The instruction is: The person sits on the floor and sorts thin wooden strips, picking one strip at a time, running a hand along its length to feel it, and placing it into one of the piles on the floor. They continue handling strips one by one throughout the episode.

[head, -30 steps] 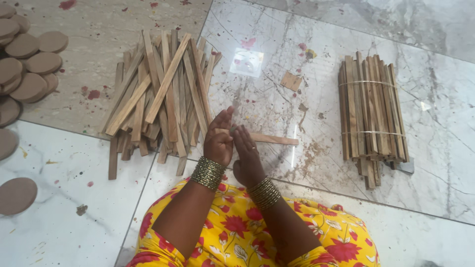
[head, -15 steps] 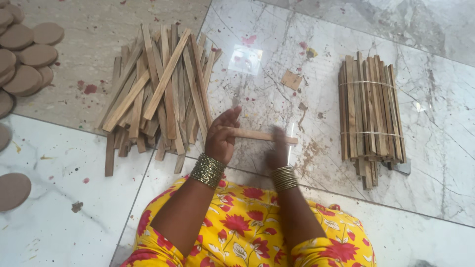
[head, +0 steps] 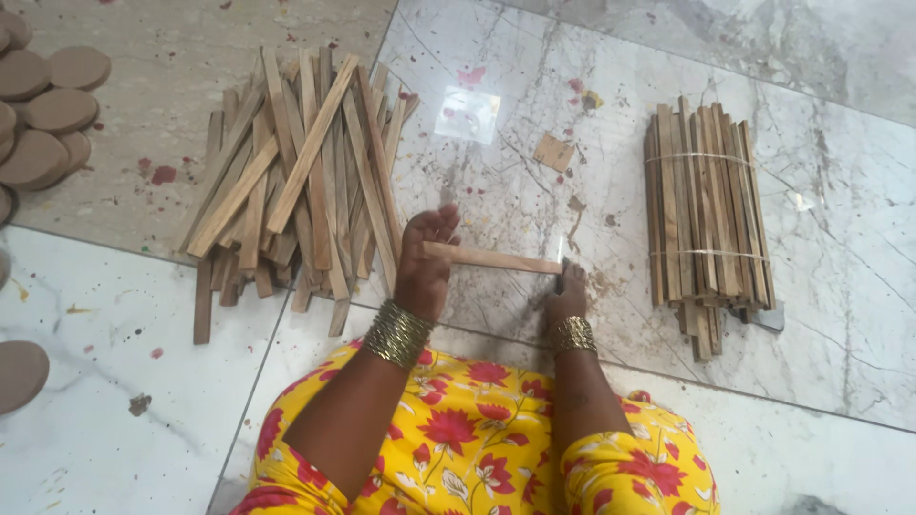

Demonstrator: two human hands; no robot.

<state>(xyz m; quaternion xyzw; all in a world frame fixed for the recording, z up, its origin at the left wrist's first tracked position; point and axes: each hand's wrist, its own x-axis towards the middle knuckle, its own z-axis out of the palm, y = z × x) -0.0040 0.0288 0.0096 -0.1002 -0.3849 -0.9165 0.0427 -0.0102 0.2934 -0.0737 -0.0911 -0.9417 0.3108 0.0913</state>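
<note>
Two hands on one thin wooden stick (head: 496, 258) here, held low over the marble floor (head: 840, 315). Left hand (head: 425, 262) has its fingers (head: 441, 225) curled shut around the stick's left end, and the right hand (head: 568, 291) is pinching the other end, though honestly I can't tell how tightly since the fingers there are mostly hidden behind the hand. The stick's long axis runs pretty much side to side, left hand to right hand, with the right end dipping a touch lower. It sits flat-ish, not upright.

Just to the outside of the left fingers, almost touching, is a big loose pile of sticks (head: 296, 181) fanned out, mostly pointing away from the person. Well out past the right fingers is a tied bundle of sticks (head: 706, 210), two bands around it, long axis also pointing away. Between the right fingers and that bundle there's a decent strip of bare floor, and more open floor straight ahead of the stick, with only a small wood chip (head: 553, 152) lying there. Way off beyond the loose pile, brown round discs (head: 57, 105) are stacked by the frame's edge. Behind the hands it's tight: the lap in the yellow flowered dress (head: 458, 448) is right there.
</note>
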